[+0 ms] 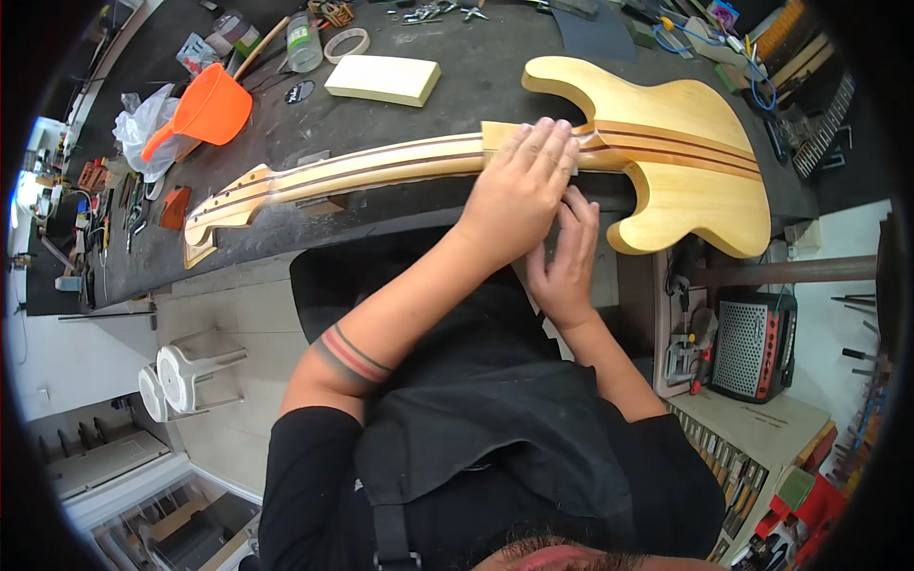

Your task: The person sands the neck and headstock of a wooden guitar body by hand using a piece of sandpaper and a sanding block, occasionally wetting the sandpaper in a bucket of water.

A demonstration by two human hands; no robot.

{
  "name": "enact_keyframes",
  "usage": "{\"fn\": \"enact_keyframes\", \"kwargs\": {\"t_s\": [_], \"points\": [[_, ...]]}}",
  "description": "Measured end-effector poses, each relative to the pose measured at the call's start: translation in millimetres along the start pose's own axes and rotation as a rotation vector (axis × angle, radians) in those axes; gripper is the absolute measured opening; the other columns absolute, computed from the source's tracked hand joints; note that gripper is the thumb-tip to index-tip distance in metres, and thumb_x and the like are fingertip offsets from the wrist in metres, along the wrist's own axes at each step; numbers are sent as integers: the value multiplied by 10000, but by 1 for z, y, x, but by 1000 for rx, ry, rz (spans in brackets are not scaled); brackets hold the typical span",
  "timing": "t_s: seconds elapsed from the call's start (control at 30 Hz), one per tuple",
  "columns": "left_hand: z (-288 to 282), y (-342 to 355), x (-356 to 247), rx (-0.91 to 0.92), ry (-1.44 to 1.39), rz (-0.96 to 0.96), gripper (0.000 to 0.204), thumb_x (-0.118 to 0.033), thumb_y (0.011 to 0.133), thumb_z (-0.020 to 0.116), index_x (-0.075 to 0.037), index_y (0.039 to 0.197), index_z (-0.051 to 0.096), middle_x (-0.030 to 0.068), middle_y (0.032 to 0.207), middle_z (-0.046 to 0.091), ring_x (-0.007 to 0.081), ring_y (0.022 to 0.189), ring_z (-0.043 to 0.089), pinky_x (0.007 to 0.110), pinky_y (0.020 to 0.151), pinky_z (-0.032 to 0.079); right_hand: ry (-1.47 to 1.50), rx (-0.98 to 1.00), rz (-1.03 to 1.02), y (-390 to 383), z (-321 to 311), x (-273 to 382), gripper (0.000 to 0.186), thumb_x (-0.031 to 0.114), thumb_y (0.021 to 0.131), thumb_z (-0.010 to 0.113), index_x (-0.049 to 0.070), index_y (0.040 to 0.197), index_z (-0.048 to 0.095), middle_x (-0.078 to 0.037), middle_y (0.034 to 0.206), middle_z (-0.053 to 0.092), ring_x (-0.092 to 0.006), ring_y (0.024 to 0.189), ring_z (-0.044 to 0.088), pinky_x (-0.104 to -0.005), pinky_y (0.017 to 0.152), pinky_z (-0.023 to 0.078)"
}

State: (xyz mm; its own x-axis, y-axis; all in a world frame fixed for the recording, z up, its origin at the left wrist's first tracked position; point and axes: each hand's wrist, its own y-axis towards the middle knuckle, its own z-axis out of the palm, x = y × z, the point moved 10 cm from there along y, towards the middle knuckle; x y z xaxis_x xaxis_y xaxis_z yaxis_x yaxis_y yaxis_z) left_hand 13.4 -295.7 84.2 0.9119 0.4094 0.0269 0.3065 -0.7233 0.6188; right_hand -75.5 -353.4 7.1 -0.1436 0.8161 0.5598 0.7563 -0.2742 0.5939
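An unfinished pale-wood electric guitar [709,119] lies across the bench, its horned body at the right. Dark stripes run along its long neck [381,167] to a drilled headstock [228,203] at the left. My left hand [519,190] presses a pale yellow sheet of sandpaper [495,135] onto the neck near the body, fingers together and laid over it. Just below the neck's near edge is my right hand [569,266], its fingers pointing up and the thumb apart. Its fingertips come close to my left hand; I see nothing held in it.
A pale rectangular block [384,80], a tape roll [347,44] and a clear bottle [304,43] stand behind the neck. An orange dipper [211,107] and a plastic bag [145,133] are at the left. A speaker [752,344] stands below right; white stools [186,379] are on the floor.
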Motion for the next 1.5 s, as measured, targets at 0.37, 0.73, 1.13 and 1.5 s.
{"fn": "enact_keyframes", "kwargs": {"t_s": [0.37,0.73,1.13,1.5], "points": [[-50,-55,45,-6,-67,-201,615,-35,953,756,21,1566,737,214,1669,703,398,1615,620,562,1369,450,-172,-15,-149,-4,16,-7,621,70,954,793,125,1559,664,-118,1611,629,-383,1606,543,-621,1408,273],[-111,-127,117,54,167,-377,677,-64,965,772,-1,1636,702,217,1734,655,410,1686,544,588,1417,370,-144,-56,-221,-6,17,-12,665,-9,896,751,147,1538,673,-90,1576,661,-349,1580,576,-577,1423,251],[-102,-125,119,118,202,-308,684,-60,955,778,7,1630,688,198,1714,670,424,1643,585,588,1384,414,-158,-75,-237,-5,15,-20,663,-2,907,740,135,1551,663,-98,1591,663,-363,1600,559,-559,1448,202],[-49,-31,72,112,-70,-214,596,-145,955,856,-15,1522,725,196,1527,768,405,1456,717,593,1311,503,-167,-82,-267,-9,23,-23,663,25,888,757,158,1534,688,-76,1590,661,-323,1626,525,-560,1468,154]]}}
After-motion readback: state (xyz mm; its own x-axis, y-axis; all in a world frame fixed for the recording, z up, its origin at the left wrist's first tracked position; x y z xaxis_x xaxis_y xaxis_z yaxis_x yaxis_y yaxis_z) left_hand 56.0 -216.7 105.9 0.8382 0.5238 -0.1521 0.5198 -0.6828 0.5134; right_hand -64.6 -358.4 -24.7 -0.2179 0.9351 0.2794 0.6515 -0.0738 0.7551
